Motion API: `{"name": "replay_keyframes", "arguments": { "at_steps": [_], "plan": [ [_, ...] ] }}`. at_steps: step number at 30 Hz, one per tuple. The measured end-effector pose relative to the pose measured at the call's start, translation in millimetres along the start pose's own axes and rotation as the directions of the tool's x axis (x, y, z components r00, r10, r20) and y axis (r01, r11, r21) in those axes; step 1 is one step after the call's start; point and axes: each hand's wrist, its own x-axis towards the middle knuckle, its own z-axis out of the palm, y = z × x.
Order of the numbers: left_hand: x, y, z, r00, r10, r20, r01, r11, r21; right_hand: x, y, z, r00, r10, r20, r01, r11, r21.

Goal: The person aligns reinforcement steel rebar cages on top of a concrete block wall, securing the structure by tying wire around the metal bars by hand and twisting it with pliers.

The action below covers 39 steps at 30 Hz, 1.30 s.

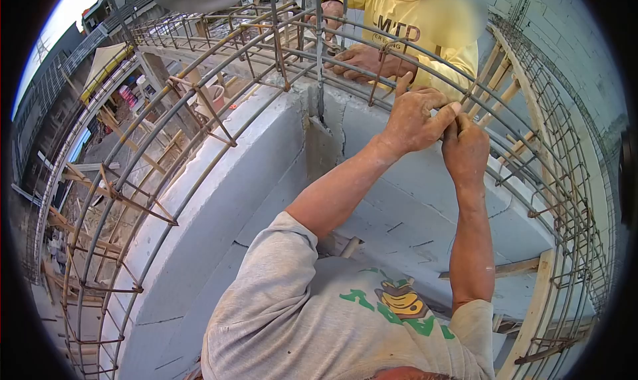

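Note:
My left hand [419,119] is at the rebar cage [498,124] on top of the grey block wall [226,147], its thumb and fingers pressed together near my other hand. Close beside it, my right hand [465,150] has its fingers curled in at the same bar. The fingertips of both hands meet, and whatever they pinch is too small and hidden to name. Just beyond, a co-worker in a yellow shirt [372,14] rests a hand [372,62] on the bars and holds the other hand [330,13] near an upright rod [319,54].
More rebar cage [139,154] curves along the wall on the left. Upright rods rise at the wall corner. Wooden planks [541,313] stand at the right, beside a tall block wall [551,21]. Buckets [211,97] and timber lie below at the left.

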Motion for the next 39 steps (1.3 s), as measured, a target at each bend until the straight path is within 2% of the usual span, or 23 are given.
{"name": "replay_keyframes", "arguments": {
  "at_steps": [4, 6, 9, 12, 15, 16, 18, 20, 22, 25, 32, 35, 39],
  "plan": [
    [10.8, -0.3, -2.5, 0.999, 0.010, 0.044, -0.010, 1.000, -0.009, -0.8, -1.5, -0.7, 1.000, -0.015, 0.008, 0.015, 0.999, 0.045],
    [14.9, -3.4, -4.2, 0.996, 0.021, 0.086, -0.017, 0.999, -0.039, -0.3, -1.2, 0.0, 1.000, -0.022, 0.007, 0.022, 1.000, 0.017],
    [17.9, -1.4, -5.3, 0.998, 0.004, 0.066, -0.002, 0.999, -0.034, -0.6, 2.9, 4.6, 0.999, -0.044, -0.017, 0.043, 0.998, -0.051],
    [19.6, -5.5, -0.3, 0.996, -0.063, 0.065, 0.070, 0.991, -0.112, 0.3, 5.0, 6.8, 0.996, -0.072, -0.045, 0.068, 0.994, -0.088],
    [19.3, -7.6, 1.2, 0.976, -0.174, 0.128, 0.187, 0.978, -0.094, -0.2, 4.4, 9.0, 0.994, -0.090, -0.061, 0.084, 0.993, -0.085],
    [19.5, -6.9, 0.3, 0.968, -0.205, 0.148, 0.226, 0.964, -0.142, -1.2, 4.7, 9.6, 0.994, -0.089, -0.067, 0.083, 0.993, -0.086],
    [18.1, -4.5, -5.9, 0.944, -0.256, 0.209, 0.305, 0.918, -0.253, -3.2, 2.4, 10.5, 0.997, -0.054, -0.056, 0.049, 0.995, -0.083],
    [23.1, -1.2, -12.3, 0.896, -0.335, 0.290, 0.395, 0.901, -0.180, -4.0, 0.0, 9.9, 0.998, -0.023, -0.064, 0.016, 0.995, -0.098],
    [21.7, -17.7, 2.2, 0.949, -0.256, 0.186, 0.304, 0.901, -0.310, -5.7, -2.1, 9.6, 0.997, 0.015, -0.080, -0.024, 0.993, -0.116],
    [20.1, -11.6, 1.8, 0.944, -0.265, 0.199, 0.326, 0.847, -0.421, -7.4, -6.7, 12.9, 0.987, 0.124, -0.102, -0.131, 0.989, -0.066],
    [-11.9, 6.7, -2.2, 0.955, -0.289, -0.059, 0.246, 0.891, -0.381, -10.6, -17.1, 14.6, 0.953, 0.280, -0.111, -0.275, 0.960, 0.059],
    [-15.2, 4.8, -4.3, 0.944, -0.329, -0.012, 0.303, 0.883, -0.359, -11.7, -18.9, 14.0, 0.940, 0.319, -0.117, -0.310, 0.946, 0.089],
    [-21.7, -4.9, 0.5, 0.895, -0.420, 0.151, 0.445, 0.864, -0.236, -11.2, -22.9, 11.2, 0.923, 0.374, -0.092, -0.361, 0.923, 0.130]
  ]
}}
